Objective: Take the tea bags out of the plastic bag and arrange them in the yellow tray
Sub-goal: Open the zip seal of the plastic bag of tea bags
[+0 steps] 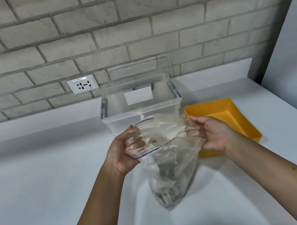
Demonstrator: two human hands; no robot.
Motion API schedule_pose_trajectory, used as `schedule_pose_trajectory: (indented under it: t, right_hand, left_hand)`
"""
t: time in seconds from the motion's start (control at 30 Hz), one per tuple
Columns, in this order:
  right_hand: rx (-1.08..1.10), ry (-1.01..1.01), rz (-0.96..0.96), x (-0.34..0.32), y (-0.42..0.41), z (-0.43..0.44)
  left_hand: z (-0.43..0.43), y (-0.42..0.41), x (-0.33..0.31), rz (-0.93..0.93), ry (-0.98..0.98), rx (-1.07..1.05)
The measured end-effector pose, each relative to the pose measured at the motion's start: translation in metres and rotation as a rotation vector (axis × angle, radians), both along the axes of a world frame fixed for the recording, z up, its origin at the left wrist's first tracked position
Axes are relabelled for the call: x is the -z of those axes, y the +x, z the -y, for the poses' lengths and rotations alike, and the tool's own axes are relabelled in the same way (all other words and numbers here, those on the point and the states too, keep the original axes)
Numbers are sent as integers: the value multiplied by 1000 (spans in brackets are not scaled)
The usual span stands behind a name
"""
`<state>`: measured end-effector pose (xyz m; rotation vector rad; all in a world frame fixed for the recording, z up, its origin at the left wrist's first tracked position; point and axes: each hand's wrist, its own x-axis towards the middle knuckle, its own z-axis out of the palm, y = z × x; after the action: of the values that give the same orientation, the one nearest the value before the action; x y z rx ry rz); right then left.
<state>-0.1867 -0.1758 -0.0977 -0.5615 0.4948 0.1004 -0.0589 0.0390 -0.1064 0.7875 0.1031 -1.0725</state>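
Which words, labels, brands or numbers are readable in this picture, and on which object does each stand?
No text can be read.
wall socket: tiny print on its top edge, too blurred to read.
white label on the clear box: looks blank.
plastic bag: a blue line only, no words.
yellow tray: no marking.

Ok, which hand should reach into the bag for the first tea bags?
Probably the right hand. It grips the bag on the side next to the yellow tray, so the carry would be short. The left hand, gripping the other side, can hold the bag up.
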Motion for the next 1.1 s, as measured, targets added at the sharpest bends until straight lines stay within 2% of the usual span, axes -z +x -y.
schedule_pose_trajectory:
  t: [0.13, 0.17, 0.23, 0.3, 0.37, 0.43, 0.5, 0.53, 0.6, 0.7, 0.8, 0.87, 0.93, 1.03, 1.1]
  right_hand:
    - [-196, -486, -37, 0, -1, -7]
    - [-245, -540, -30, -3, -1, -10]
    - [-238, -452, -46, -5, 0, -10]
    - [-163, -350, -63, -3, 0, -3]
    - [-131, -361, -84, -1, 0, -1]
    - [-154, -376, -79, -1, 0, -3]
    - [-173, -399, -76, -1, 3, -6]
    - [-174, -395, -61, -1, 5, -7]
    - [-164, -352, -21, -3, 8, -9]
    - [-160, -291, -16, -4, 10, -5]
    - [-212, -317, -14, -9, 6, 1]
    - [-243, -501, -40, -18, 1, 1]
    - [-281, -812, -67, -27, -2, -1]
    - [-357, -1315, -107, -38, -3, -5]
    - [-370, -1505, -123, -41, -1, -8]
  left_hand:
    - [14, -8, -10, -123, -137, 106]
    - [15, -7, -9, -106, -144, 124]
    - [13, -4, -7, 20, -17, 151]
    - [9, -1, -3, 259, 280, 149]
    - [8, -5, -5, 557, 610, 69]
    - [15, -14, -17, 853, 685, -152]
    - [22, -24, -39, 1233, 587, -269]
    - [25, -28, -49, 1420, 555, -245]
    - [32, -31, -58, 1706, 579, -50]
    - [39, -31, -53, 1904, 813, 281]
    - [42, -29, -45, 1854, 886, 286]
    - [43, -26, -42, 1722, 866, 210]
    - [44, -24, -44, 1412, 791, 91]
    - [42, -22, -50, 824, 539, -34]
    - [40, -20, -52, 568, 355, -99]
